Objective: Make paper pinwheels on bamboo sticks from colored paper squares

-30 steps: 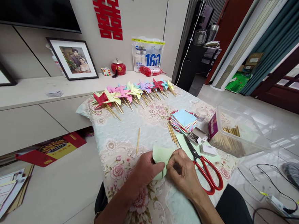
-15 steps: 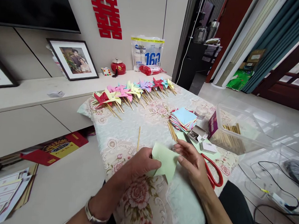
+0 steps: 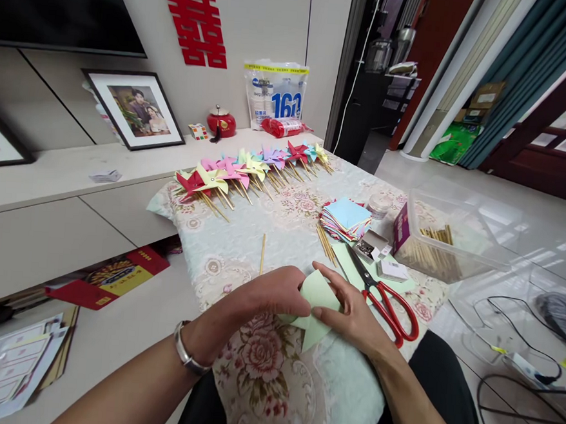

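Observation:
A pale green paper pinwheel piece [image 3: 317,327] is held between both hands just above the flowered tablecloth [image 3: 265,359], with its flaps curled inward. My left hand [image 3: 281,296] pinches it from the left, thumb near the middle. From the right, my right hand [image 3: 347,307] grips a curved flap with thumb and fingers. Red-handled scissors [image 3: 379,293] lie beside the right hand on green paper. A single wooden stick [image 3: 263,252] lies beyond the left hand, and several more sticks [image 3: 326,246] lie beyond the right.
Finished pinwheels [image 3: 252,168] line the table's far side. At right are a stack of coloured paper squares [image 3: 345,216], a small box of metal fasteners [image 3: 368,247], a white box [image 3: 392,270] and a clear plastic bin [image 3: 434,264] with sticks. Cables [image 3: 508,383] lie on the floor.
My right hand has moved left onto the paper and now grips it. The paper's flaps have curled toward the middle. My left hand has turned, its thumb shifting inward. The scissors show more fully.

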Tool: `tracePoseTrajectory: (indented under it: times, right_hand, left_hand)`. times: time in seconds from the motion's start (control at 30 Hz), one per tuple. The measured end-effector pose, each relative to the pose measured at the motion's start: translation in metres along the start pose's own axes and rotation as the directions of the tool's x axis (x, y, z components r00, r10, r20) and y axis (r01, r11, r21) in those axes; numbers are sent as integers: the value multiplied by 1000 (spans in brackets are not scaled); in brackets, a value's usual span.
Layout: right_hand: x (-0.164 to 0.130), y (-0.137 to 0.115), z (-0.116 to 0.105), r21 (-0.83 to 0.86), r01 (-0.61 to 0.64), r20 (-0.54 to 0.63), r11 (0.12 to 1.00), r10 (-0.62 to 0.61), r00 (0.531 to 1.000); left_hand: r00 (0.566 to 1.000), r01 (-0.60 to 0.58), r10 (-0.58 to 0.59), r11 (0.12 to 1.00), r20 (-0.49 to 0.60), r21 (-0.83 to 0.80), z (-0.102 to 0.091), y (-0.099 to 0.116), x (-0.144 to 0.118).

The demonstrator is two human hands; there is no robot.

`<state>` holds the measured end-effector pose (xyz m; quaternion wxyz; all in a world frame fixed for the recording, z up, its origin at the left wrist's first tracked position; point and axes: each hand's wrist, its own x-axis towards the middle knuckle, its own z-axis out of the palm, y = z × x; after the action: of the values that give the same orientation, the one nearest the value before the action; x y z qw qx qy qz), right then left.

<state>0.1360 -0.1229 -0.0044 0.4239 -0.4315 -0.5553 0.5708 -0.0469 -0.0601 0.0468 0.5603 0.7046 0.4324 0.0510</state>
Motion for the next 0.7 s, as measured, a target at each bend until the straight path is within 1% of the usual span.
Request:
tracePoseTrajectory:
  times: [0.1,0.2,0.27,0.37,0.47,0.53,0.63,0.7]
  right_hand:
    - [2,4,-1,-119,24,-39,993,-29,999]
    - [2,7,-2,-253,77,-74,964,-99,992]
    - [2,8,-2,-297,87,-81,951,-116,990]
    - [2,8,-1,-309,71,-91,948,-104,990]
    - [3,7,0,-277,45,-139,960,-87,986]
    - [3,4,0,-224,27,-176,974,-68,982]
    - [5,1,1,-120,20,-223,993,-47,974]
    - [5,0,1,-67,28,-267,997,-45,963]
  left_hand:
    - [1000,7,-6,999,-18,54,0,3,3]
    - [1000,3,-2,997,-16,75,0,5,5]
    - [1000,-8,9,996,-13,85,0,6,6]
    - [999,-45,45,997,3,61,0,3,10]
    - [997,-61,64,996,47,-65,-2,-5,12]
    - [997,-25,39,978,63,-209,-6,-12,10]
    - [999,-3,19,885,30,-466,-8,-22,2]
    - [999,-46,37,820,-28,-570,-3,-26,-4]
